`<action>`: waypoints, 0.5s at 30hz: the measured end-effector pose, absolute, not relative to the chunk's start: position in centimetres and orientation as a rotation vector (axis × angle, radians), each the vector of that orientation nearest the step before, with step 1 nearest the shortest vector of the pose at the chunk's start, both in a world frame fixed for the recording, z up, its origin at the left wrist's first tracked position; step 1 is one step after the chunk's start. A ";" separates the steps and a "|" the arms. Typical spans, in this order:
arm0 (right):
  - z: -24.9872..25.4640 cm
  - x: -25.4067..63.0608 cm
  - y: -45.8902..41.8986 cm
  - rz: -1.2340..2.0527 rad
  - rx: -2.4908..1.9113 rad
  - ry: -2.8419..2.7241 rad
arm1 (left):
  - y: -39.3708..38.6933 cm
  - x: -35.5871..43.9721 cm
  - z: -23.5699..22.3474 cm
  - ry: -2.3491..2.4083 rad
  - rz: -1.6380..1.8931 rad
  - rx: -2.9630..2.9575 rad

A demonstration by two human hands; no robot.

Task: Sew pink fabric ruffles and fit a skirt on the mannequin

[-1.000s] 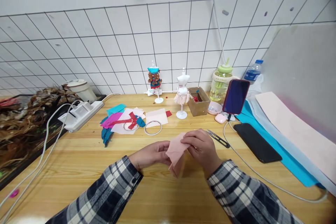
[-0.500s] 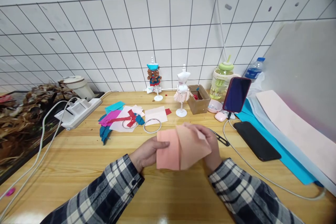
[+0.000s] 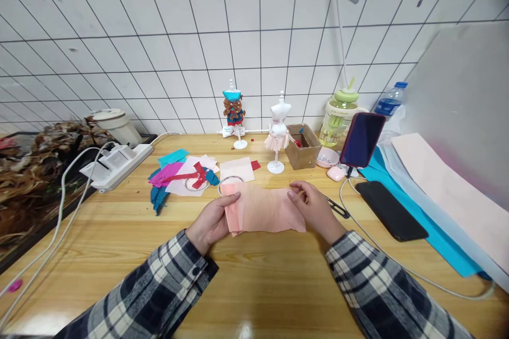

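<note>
A strip of peach-pink crepe-like paper (image 3: 264, 209) is stretched between my two hands above the wooden table. My left hand (image 3: 212, 220) pinches its left end, where several folded layers lie together under the thumb. At the right end, my right hand (image 3: 314, 206) grips the edge between thumb and fingers. Behind the strip, a thin ring (image 3: 219, 186) is partly covered by it. Farther back stands a small white dress form (image 3: 280, 114) wearing a pale pink fringed skirt. Left of that, another dress form (image 3: 233, 108) is dressed in blue, brown and red.
Colored paper scraps (image 3: 170, 175) lie at the left centre. Behind are a small cardboard box (image 3: 302, 156) and a green-lidded bottle (image 3: 338, 116). On the right are a propped phone (image 3: 362, 140), a black phone (image 3: 392, 211), small scissors (image 3: 338, 207) and a cable. A power strip (image 3: 119, 167) sits left.
The folded paper has been opened out sideways into a longer strip. My right hand has turned and now holds its right end; the left hand keeps the folded end.
</note>
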State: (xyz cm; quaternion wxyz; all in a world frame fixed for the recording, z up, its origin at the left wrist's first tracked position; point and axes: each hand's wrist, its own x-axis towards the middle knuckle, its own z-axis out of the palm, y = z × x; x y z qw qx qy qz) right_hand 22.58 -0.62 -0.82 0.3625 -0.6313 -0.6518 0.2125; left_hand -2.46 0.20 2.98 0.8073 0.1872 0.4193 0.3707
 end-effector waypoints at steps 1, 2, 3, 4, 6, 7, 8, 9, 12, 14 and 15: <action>-0.8 22.4 -0.8 0.472 -1.683 -1.759 | 0.2 -2.4 2.9 0.915 0.785 0.408; -0.8 22.2 -1.0 0.392 -1.747 -1.829 | 0.2 -2.3 2.8 0.933 0.777 0.426; -0.8 22.1 -1.2 0.316 -1.815 -1.878 | 0.1 -2.2 2.7 0.948 0.765 0.456; -0.9 22.1 -1.4 0.255 -1.880 -1.905 | 0.1 -2.1 2.6 0.963 0.755 0.498; -0.9 22.2 -1.6 0.197 -1.970 -1.931 | 0.0 -2.1 2.5 0.993 0.751 0.638; -0.8 22.4 -1.6 0.204 -1.985 -1.954 | -0.1 -2.3 2.6 1.009 0.745 0.750; -0.8 22.6 -1.5 0.230 -1.982 -1.980 | 0.0 -2.7 2.9 1.020 0.718 0.896; -0.7 22.9 -1.3 0.271 -1.969 -1.998 | 0.1 -3.3 3.3 1.027 0.669 1.065; -0.6 23.8 -0.7 0.448 -1.909 -1.941 | 0.7 -6.0 4.9 1.008 0.253 1.578; -0.7 24.0 -0.3 0.544 -1.870 -1.827 | 1.5 -8.2 5.9 1.143 0.114 1.747; -0.9 24.0 -0.2 0.581 -1.838 -1.774 | 2.0 -9.2 6.2 1.246 0.094 1.812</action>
